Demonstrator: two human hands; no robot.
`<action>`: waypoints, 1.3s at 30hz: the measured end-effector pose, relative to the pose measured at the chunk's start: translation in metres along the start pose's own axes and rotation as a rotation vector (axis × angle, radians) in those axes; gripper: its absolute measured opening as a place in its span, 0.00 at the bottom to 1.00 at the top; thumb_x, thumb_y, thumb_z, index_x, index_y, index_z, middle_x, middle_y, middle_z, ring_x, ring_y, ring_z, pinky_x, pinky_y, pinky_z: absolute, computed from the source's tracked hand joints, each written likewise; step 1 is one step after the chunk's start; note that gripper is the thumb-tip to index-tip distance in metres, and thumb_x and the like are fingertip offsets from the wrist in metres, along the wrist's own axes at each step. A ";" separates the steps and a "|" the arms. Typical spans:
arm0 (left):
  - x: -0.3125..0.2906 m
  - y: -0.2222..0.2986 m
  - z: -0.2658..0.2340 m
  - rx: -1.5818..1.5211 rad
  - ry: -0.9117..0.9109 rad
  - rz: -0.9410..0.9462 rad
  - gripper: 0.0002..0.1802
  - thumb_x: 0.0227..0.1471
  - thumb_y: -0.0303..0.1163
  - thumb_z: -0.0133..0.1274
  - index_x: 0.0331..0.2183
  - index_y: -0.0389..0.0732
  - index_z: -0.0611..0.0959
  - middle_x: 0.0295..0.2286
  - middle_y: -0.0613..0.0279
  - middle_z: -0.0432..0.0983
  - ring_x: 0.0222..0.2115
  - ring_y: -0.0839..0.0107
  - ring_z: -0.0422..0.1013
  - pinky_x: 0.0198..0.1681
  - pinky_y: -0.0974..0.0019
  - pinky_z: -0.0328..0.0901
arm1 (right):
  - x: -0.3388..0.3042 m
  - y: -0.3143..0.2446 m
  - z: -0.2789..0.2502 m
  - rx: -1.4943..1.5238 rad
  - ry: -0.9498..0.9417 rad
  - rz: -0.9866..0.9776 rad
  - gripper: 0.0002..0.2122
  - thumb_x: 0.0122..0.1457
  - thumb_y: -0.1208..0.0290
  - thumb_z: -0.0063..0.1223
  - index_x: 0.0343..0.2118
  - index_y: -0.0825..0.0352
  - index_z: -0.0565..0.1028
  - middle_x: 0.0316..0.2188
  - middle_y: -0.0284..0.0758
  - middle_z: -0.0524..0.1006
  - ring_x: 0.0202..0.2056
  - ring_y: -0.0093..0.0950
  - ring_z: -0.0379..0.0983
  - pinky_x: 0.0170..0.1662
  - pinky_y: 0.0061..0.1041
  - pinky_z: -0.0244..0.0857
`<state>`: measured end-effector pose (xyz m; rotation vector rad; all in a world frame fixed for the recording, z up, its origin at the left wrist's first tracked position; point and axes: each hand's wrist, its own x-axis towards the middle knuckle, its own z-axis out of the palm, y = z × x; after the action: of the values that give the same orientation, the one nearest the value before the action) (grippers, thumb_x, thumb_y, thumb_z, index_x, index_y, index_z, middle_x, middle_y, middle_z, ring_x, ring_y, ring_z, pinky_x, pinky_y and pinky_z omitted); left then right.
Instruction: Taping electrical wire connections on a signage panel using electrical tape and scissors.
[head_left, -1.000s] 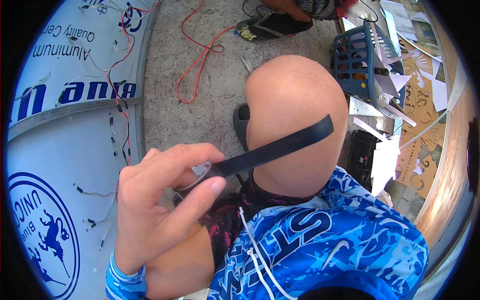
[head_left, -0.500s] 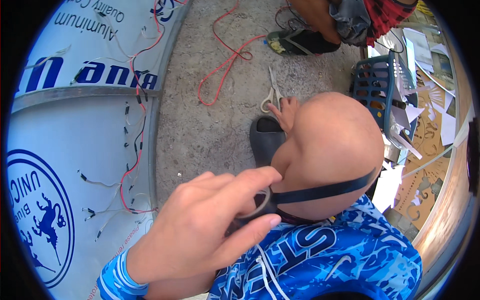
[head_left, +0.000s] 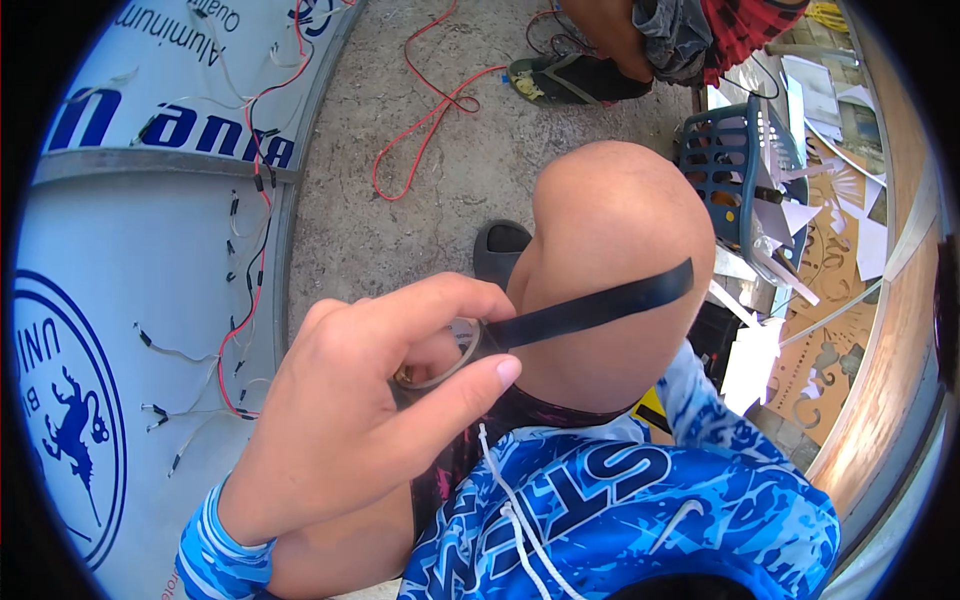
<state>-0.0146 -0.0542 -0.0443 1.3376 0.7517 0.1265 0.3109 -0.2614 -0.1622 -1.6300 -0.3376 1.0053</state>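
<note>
My left hand (head_left: 375, 385) is closed around a roll of black tape (head_left: 475, 350), thumb on one side and fingers on the other. From the roll a loose black strip of tape (head_left: 600, 305) stretches to the right in front of my bent knee (head_left: 620, 210), its end free. On the right only the blue patterned sleeve (head_left: 690, 400) of my right arm shows beside my leg; the hand itself is hidden. No scissors can be seen.
To the left lie pale panels with blue print (head_left: 150, 270), strung with red and black wires (head_left: 262, 200). Another person's sandalled foot (head_left: 575, 80) is at the top. A blue basket (head_left: 720, 170) with white scraps stands right, beside cut brown sheets (head_left: 830, 330).
My right hand, earlier on the scissors on the ground, has drawn back out of sight, and the scissors are no longer visible. My left hand has moved up and left with the tape roll.
</note>
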 end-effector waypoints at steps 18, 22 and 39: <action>-0.003 -0.012 -0.011 0.029 0.199 0.143 0.07 0.50 0.26 0.58 0.32 0.33 0.82 0.15 0.69 0.73 0.17 0.84 0.69 0.22 0.76 0.58 | -0.134 -0.108 0.076 -0.590 -1.166 0.023 0.46 0.35 0.40 0.77 0.47 0.73 0.67 0.44 0.44 0.66 0.39 0.34 0.69 0.43 0.30 0.65; -0.010 -0.010 -0.012 0.058 0.221 0.098 0.07 0.50 0.26 0.58 0.32 0.33 0.82 0.15 0.68 0.74 0.17 0.83 0.69 0.23 0.76 0.58 | -0.137 -0.097 0.098 -0.761 -1.162 0.203 0.45 0.31 0.41 0.80 0.45 0.67 0.66 0.44 0.41 0.66 0.45 0.34 0.67 0.47 0.33 0.68; -0.002 -0.009 -0.003 0.080 0.218 0.150 0.04 0.51 0.25 0.58 0.29 0.34 0.82 0.15 0.71 0.72 0.16 0.86 0.66 0.21 0.77 0.55 | -0.119 -0.093 0.119 -0.682 -0.863 0.226 0.37 0.33 0.54 0.83 0.43 0.64 0.69 0.42 0.33 0.67 0.40 0.22 0.68 0.33 0.18 0.69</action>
<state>-0.0208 -0.0550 -0.0513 1.4713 0.8457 0.3701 0.1768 -0.2335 -0.0270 -1.7506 -1.1954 1.8952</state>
